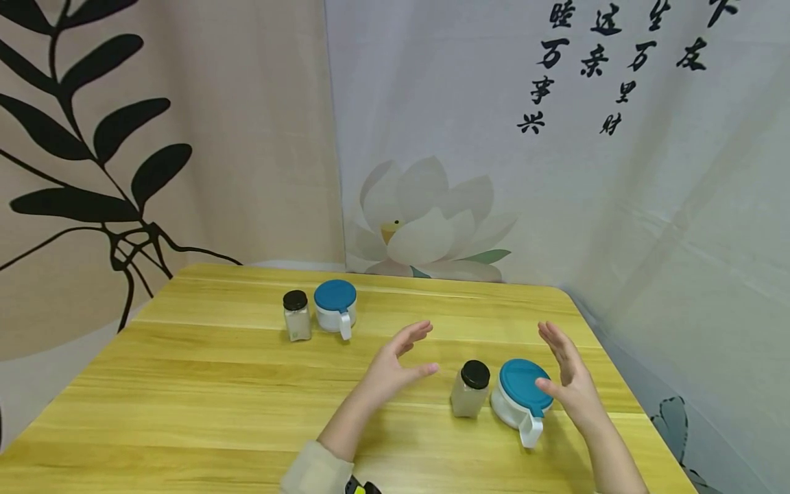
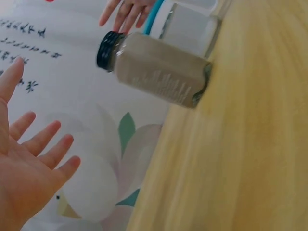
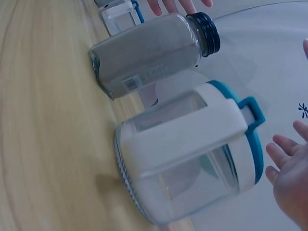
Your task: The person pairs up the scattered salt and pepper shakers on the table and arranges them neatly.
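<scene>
My left hand hovers over the table with fingers spread, left of a square-sided jar with a black lid and pale contents. My right hand is raised at the right side of a clear jar with a blue lid and a white handle; its thumb overlaps the lid's edge in the head view. In the right wrist view the right hand appears apart from the handled jar. The left wrist view shows the left hand holding nothing, away from the black-lidded jar.
Toward the back of the wooden table stand another black-lidded jar and another blue-lidded jar with a handle, side by side. Behind the table hang cloths, one with a printed lotus, another with dark leaves.
</scene>
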The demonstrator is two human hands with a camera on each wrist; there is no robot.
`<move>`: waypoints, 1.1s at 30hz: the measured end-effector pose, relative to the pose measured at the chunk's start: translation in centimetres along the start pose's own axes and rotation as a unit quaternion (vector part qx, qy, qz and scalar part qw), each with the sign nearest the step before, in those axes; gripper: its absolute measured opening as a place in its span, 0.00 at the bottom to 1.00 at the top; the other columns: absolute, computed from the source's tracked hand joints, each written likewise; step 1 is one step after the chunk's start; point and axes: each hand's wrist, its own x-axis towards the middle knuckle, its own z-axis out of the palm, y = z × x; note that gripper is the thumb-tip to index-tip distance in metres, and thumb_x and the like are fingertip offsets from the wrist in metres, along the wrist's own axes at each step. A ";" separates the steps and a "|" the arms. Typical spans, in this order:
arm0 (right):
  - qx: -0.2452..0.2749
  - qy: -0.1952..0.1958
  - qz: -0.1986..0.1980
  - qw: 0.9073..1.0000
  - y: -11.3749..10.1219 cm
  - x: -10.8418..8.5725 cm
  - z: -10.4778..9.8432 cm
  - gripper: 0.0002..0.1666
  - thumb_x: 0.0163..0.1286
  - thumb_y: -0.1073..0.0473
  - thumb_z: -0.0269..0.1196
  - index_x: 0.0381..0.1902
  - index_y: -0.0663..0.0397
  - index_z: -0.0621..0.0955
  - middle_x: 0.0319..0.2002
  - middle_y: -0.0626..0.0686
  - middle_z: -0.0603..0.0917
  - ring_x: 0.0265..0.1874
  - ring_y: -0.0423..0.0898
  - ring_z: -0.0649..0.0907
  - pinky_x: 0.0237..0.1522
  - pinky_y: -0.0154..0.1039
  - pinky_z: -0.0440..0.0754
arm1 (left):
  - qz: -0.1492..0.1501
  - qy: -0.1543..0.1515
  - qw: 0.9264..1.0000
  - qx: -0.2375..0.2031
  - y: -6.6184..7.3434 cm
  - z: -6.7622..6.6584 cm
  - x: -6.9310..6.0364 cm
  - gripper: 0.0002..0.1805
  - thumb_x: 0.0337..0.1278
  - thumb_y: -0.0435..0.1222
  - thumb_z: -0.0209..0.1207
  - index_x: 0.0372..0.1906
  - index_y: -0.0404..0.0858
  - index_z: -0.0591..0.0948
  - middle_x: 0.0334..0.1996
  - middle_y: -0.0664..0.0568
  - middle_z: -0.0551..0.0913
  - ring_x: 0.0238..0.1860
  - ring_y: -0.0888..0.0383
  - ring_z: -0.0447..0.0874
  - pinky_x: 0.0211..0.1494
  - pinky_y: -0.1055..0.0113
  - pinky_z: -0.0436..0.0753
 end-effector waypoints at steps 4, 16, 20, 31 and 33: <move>-0.004 0.003 -0.012 1.000 -0.3 0.4 0.3 0.51 0.55 0.79 0.62 0.73 0.65 0.52 0.72 0.60 0.59 0.69 0.41 0.59 0.65 0.26 0.53 | -0.001 0.013 1.000 0.008 0.3 -0.8 0.0 0.37 0.52 0.44 0.69 0.68 0.51 0.68 0.64 0.61 0.71 0.65 0.61 0.64 0.69 0.56 0.60; 0.018 0.005 -0.036 0.999 -1.3 1.7 1.7 0.51 0.55 0.76 0.65 0.73 0.64 0.54 0.71 0.61 0.59 0.69 0.45 0.59 0.66 0.28 0.53 | 0.003 0.041 0.999 0.021 1.1 -2.5 -0.2 0.37 0.52 0.44 0.69 0.68 0.53 0.67 0.64 0.61 0.70 0.65 0.61 0.65 0.69 0.55 0.61; 0.030 0.006 -0.039 0.999 -1.5 2.2 2.3 0.50 0.57 0.74 0.65 0.73 0.65 0.54 0.71 0.62 0.59 0.69 0.46 0.59 0.67 0.29 0.53 | 0.011 0.047 0.999 0.015 1.4 -2.9 -0.3 0.37 0.52 0.43 0.69 0.68 0.53 0.67 0.65 0.60 0.70 0.65 0.60 0.65 0.68 0.55 0.61; 0.050 -0.009 -0.072 0.996 -2.0 3.2 3.7 0.51 0.60 0.62 0.69 0.72 0.68 0.53 0.70 0.58 0.61 0.69 0.50 0.60 0.67 0.32 0.54 | 0.021 0.061 0.998 -0.010 1.2 -4.1 -0.3 0.37 0.54 0.40 0.68 0.69 0.50 0.66 0.65 0.54 0.70 0.66 0.56 0.64 0.69 0.52 0.60; 0.052 -0.011 -0.072 0.996 -2.0 3.3 3.9 0.51 0.60 0.62 0.69 0.72 0.67 0.53 0.70 0.59 0.61 0.69 0.51 0.60 0.67 0.32 0.54 | 0.020 0.064 0.998 -0.009 1.3 -4.3 -0.2 0.37 0.55 0.39 0.67 0.70 0.48 0.65 0.65 0.54 0.70 0.66 0.56 0.64 0.69 0.52 0.60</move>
